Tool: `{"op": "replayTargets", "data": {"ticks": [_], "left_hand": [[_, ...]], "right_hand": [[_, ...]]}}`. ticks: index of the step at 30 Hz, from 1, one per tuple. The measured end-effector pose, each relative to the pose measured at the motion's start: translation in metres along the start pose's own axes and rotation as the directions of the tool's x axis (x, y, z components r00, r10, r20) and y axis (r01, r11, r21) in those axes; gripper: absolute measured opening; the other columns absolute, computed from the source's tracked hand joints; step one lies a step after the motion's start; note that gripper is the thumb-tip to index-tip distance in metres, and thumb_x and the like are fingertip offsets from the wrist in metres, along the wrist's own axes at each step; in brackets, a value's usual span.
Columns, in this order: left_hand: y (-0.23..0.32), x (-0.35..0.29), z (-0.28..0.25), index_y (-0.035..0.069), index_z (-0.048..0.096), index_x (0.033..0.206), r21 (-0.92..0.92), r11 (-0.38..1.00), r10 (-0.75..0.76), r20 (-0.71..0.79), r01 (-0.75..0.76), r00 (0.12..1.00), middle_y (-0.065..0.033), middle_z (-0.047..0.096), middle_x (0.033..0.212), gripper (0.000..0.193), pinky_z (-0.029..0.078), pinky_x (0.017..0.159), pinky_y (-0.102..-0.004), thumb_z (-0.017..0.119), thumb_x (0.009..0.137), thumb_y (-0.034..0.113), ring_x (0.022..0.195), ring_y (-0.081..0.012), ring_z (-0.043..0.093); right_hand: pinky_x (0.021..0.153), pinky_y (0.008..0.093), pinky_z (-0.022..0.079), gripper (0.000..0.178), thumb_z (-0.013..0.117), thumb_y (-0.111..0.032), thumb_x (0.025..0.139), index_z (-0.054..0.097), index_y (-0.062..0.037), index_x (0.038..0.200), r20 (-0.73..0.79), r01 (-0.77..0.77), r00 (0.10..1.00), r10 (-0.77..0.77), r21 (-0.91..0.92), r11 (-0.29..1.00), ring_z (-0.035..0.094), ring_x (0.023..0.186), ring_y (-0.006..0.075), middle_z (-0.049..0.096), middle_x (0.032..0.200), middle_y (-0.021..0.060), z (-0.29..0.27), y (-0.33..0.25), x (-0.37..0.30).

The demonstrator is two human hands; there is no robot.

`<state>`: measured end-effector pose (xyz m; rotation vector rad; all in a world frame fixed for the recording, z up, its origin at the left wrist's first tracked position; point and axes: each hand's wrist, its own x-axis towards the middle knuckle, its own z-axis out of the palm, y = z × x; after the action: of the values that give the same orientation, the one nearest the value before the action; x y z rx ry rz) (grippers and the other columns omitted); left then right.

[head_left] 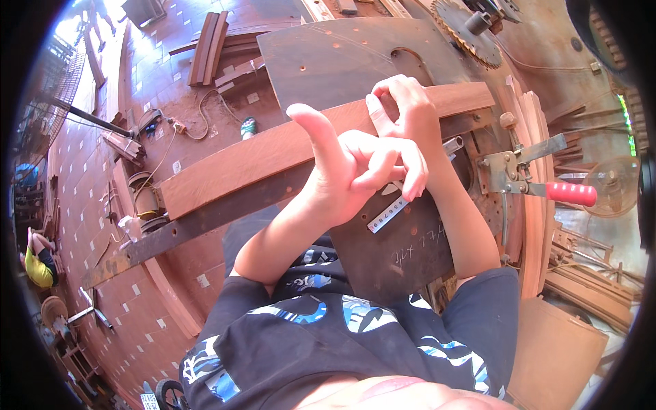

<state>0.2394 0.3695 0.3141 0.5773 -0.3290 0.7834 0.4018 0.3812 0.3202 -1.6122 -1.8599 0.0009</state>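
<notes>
A long reddish wooden plank lies slanted across the dark metal saw table. My right hand sits on the plank near its right end, with the fingers curled over its far edge and the thumb pressed on its face. My left hand is just in front of it. The thumb sticks up and the fingers are bent down around a perforated metal ruler, which runs slantwise under my hand toward the plank. The ruler's middle is hidden by my fingers.
A circular saw blade stands at the table's far right. A red-handled lever juts out at the right. Stacked planks, cables and a green can lie on the tiled floor. A person in yellow sits at the far left.
</notes>
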Motion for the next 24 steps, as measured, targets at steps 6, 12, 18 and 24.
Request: {"op": "replayTargets", "data": {"ticks": [6, 12, 18, 24], "left_hand": [[0.007, 0.007, -0.005, 0.013, 0.028, 0.056, 0.076, 0.996, 0.07, -0.229, -0.053, 0.971, -0.0138, 0.059, 0.076, 0.093, 0.045, 0.085, -0.0414, 0.003, 0.077, 0.1, 0.082, -0.0308, 0.056], [0.03, 0.002, -0.017, 0.015, 0.03, 0.06, 0.264, 0.953, 0.228, -0.299, -0.15, 0.927, -0.0042, 0.049, 0.074, 0.086, 0.041, 0.084, -0.0435, 0.021, 0.085, 0.097, 0.081, -0.0277, 0.05], [0.075, -0.03, -0.015, 0.015, 0.041, 0.055, 0.342, 0.887, 0.404, -0.251, -0.31, 0.88, -0.0045, 0.05, 0.075, 0.073, 0.041, 0.093, -0.0436, 0.03, 0.11, 0.062, 0.085, -0.0238, 0.051], [0.078, -0.046, -0.025, 0.014, 0.035, 0.052, 0.243, 0.908, 0.407, -0.32, -0.341, 0.855, -0.0069, 0.053, 0.071, 0.07, 0.043, 0.091, -0.0438, 0.034, 0.114, 0.045, 0.081, -0.0247, 0.053]], "right_hand": [[0.087, 0.0439, 0.052, 0.014, 0.075, -0.018, 0.088, 0.068, -0.006, 0.091, 0.005, 0.022, 1.0, -0.022, 0.002, 1.0, 0.065, 0.095, 0.0323, 0.069, 0.093, 0.0102, -0.004, 0.001, 0.004], [0.089, 0.0429, 0.051, 0.011, 0.071, -0.017, 0.088, 0.066, -0.0073, 0.086, -0.034, 0.058, 0.998, -0.059, -0.025, 0.998, 0.065, 0.092, 0.0303, 0.067, 0.09, 0.0086, -0.001, 0.005, 0.005], [0.09, 0.0427, 0.051, 0.013, 0.07, -0.019, 0.089, 0.066, -0.0079, 0.085, -0.036, 0.052, 0.998, -0.052, -0.003, 0.999, 0.065, 0.092, 0.0295, 0.067, 0.087, 0.0081, -0.002, 0.005, 0.006], [0.09, 0.0441, 0.05, 0.016, 0.069, -0.022, 0.09, 0.067, -0.007, 0.085, -0.07, 0.076, 0.995, -0.076, -0.004, 0.997, 0.065, 0.092, 0.0318, 0.069, 0.089, 0.0111, 0.004, 0.014, 0.009]]}}
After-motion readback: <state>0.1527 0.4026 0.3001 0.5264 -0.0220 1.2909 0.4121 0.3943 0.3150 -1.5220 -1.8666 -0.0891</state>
